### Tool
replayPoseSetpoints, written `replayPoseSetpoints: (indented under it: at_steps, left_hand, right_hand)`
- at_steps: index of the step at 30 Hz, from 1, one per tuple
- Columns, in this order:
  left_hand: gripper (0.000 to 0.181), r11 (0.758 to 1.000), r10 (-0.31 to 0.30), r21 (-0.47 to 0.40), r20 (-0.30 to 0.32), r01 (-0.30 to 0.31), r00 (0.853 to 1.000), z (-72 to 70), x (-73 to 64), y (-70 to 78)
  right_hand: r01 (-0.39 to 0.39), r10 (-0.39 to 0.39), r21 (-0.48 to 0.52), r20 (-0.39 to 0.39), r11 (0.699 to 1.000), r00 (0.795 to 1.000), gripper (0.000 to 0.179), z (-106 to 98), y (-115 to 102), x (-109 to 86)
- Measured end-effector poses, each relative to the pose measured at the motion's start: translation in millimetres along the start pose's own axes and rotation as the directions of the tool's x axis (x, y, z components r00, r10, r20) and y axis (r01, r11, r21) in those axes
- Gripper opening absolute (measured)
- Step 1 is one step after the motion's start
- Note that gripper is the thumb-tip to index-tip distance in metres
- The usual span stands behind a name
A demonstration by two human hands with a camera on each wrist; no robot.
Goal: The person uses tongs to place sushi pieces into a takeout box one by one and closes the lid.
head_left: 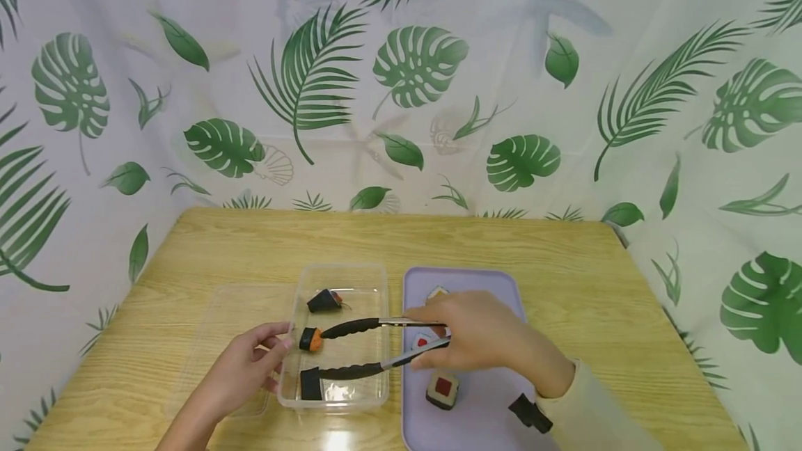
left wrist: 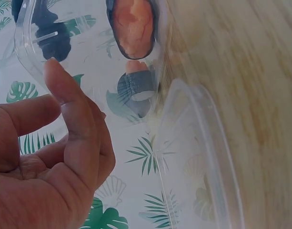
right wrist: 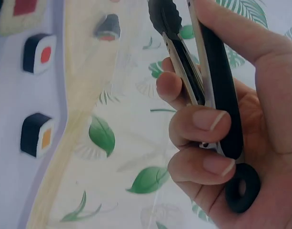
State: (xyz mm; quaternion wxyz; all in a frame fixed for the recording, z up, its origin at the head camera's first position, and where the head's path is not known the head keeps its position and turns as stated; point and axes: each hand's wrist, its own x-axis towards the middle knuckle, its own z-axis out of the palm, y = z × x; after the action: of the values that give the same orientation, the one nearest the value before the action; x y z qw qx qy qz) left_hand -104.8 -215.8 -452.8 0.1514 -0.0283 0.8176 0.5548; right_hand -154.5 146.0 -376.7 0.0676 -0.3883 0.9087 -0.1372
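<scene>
My right hand (head_left: 479, 329) grips black-handled metal tongs (right wrist: 222, 86), spread over a clear plastic container (head_left: 351, 406). One tong tip is at an orange-topped toy sushi piece (head_left: 310, 339); the other is at a black piece (head_left: 310, 384). Farther back in the container lies a black cone-shaped roll (head_left: 324, 301) with red filling. My left hand (head_left: 250, 367) is at the container's left wall, fingers loosely bent, a fingertip by the rim in the left wrist view. There, an orange-and-black piece (left wrist: 132, 26) shows through the plastic.
A lilac tray (head_left: 485, 388) stands right of the container. On it sit toy sushi rolls, one with a red square (head_left: 442, 390), partly hidden by my right hand. A clear lid (head_left: 209, 339) lies at left. A dark object (head_left: 530, 414) is beside the right sleeve.
</scene>
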Motion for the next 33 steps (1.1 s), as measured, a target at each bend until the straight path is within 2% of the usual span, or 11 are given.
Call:
replayPoseSetpoints:
  at_steps: [4,9,15,22,28,33]
  left_hand:
    - [0.049,1.000,-0.004,-0.004,-0.004,0.004,1.000,0.8,0.4,0.2]
    - [0.049,1.000,-0.012,-0.006,-0.006,0.012,1.000,0.7,-0.4,1.0]
    - [0.049,1.000,-0.016,-0.008,-0.010,0.016,1.000,1.3,0.1,1.7]
    - [0.049,1.000,-0.010,0.023,-0.002,0.010,1.000,0.2,0.8,3.0]
    - [0.049,1.000,-0.019,0.019,0.000,0.019,1.000,0.5,0.2,4.5]
    - [0.048,1.000,-0.022,0.015,-0.006,0.022,1.000,1.1,0.1,4.2]
  right_hand:
    - [-0.052,0.054,0.032,-0.058,0.998,0.997,0.062,-6,11,-14.0]
    - [-0.148,0.147,-0.002,-0.115,0.989,0.982,0.065,-10,27,-32.1]
    - [-0.268,0.256,-0.042,-0.181,0.963,0.950,0.063,-7,47,-56.9]
    - [-0.349,0.330,-0.030,-0.259,0.937,0.908,0.062,4,65,-83.0]
    - [-0.456,0.438,-0.017,-0.249,0.890,0.864,0.071,16,76,-97.9]
    - [-0.501,0.483,-0.028,-0.226,0.865,0.846,0.073,23,80,-100.3]
